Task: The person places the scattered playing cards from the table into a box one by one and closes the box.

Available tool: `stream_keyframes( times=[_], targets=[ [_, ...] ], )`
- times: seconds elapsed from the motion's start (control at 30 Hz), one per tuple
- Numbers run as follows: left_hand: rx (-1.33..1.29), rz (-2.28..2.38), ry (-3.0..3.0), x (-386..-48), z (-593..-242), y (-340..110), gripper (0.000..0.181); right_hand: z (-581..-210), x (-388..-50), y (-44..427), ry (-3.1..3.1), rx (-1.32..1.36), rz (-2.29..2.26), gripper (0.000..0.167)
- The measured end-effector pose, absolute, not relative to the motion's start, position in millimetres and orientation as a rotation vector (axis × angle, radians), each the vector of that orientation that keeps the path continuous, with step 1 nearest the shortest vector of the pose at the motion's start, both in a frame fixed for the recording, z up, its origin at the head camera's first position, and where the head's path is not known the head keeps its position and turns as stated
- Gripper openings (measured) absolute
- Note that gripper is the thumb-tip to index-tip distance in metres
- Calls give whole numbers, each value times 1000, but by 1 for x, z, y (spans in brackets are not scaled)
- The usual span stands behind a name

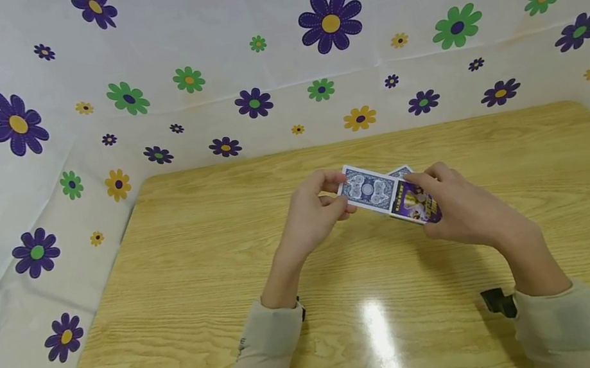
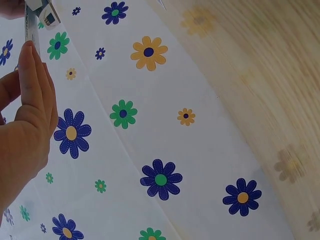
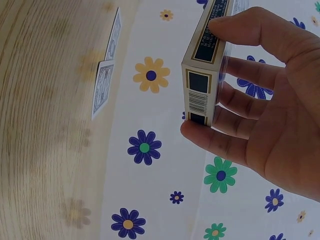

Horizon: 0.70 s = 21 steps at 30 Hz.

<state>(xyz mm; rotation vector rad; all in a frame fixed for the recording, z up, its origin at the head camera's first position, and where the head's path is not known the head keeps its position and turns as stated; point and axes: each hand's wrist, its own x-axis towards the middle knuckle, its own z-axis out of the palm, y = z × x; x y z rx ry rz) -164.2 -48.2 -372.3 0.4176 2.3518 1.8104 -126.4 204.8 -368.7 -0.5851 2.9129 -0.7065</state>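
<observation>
Tilted above the table, a purple-fronted card box (image 1: 414, 200) has blue-backed playing cards (image 1: 366, 188) extending from its left end. My left hand (image 1: 308, 217) pinches the outer end of these cards between thumb and fingers. The box is gripped by my right hand (image 1: 465, 207), thumb on one face and fingers around the other side; its barcode end (image 3: 198, 100) shows in the right wrist view. Loose playing cards (image 3: 103, 87) lie on the table beyond the box, largely covered in the head view. How many cards the left hand pinches, I cannot tell.
The wooden table (image 1: 171, 283) has a bright light reflection near its front. A white cloth (image 1: 276, 70) with purple, green and orange flowers hangs behind it and along both sides.
</observation>
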Motion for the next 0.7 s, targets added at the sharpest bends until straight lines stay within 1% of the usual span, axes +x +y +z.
stream_keyframes(
  times=[0.2, 0.4, 0.7],
  targets=[
    [384, 1829, 2322, -164, -372, -46, 45, -367, -127, 205, 2907, -576, -712, 79],
    [339, 1818, 2355, -162, -371, -48, 43, -366, -127, 205, 2905, -576, -711, 80],
    [344, 1710, 2482, -161, -371, -47, 41, -367, -127, 205, 2908, -568, -697, 80]
  ],
)
